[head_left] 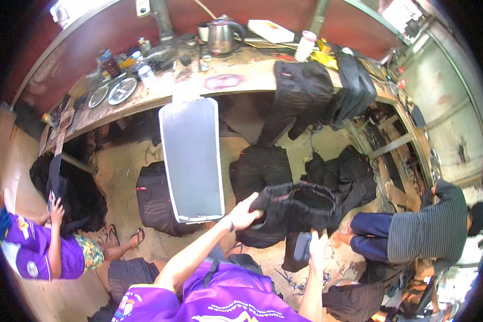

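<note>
My left hand grips one side of the waistband of black trousers, its fingers wrapped round the cloth. My right hand is closed on the other side of the same garment. Between them the waist gapes, and the cloth hangs in the air. A rounded grey-blue object sits against my right hand; I cannot tell what it is. Left of the trousers a long grey board with a white rim juts from the worktable.
Stacks of black garments lie on the floor beneath. A kettle, bottle and round metal plates stand on the table, with garments draped over its edge. One person sits left, another right.
</note>
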Tool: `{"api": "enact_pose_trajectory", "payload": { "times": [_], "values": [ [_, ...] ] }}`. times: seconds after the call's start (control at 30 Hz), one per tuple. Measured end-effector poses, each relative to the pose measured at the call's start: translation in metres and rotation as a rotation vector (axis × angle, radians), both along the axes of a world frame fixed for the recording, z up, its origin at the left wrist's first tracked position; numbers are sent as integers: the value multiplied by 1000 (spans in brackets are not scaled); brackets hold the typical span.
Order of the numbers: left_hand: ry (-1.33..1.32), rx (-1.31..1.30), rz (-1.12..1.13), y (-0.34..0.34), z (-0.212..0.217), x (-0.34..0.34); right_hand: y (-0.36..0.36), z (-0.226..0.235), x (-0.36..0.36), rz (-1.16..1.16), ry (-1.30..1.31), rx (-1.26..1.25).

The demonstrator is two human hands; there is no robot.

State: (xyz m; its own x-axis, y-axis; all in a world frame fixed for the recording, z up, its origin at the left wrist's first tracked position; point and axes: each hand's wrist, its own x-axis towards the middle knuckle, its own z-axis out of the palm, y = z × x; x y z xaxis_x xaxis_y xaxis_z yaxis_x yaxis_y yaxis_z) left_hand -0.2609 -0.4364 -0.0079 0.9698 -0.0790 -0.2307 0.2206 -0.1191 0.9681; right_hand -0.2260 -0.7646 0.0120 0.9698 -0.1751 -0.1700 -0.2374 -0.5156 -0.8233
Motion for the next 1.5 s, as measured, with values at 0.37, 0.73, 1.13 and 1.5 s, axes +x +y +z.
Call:
{"api": "enact_pose_trajectory", "payload": {
  "times": [0.37,0.73,1.13,1.5],
  "values": [
    [-799,314,482,98,203,-19,156,-148,102,427,384,-318],
    [-1175,-250,556,132,309,-27,137,-185,-38,525,499,-360],
    [-166,-778,-1146,11,195,71,68,-194,-88,246,667,-398],
    [-691,18,-38,51,193,-7,31,-214,-117,175,646,-237]
  ]
}}
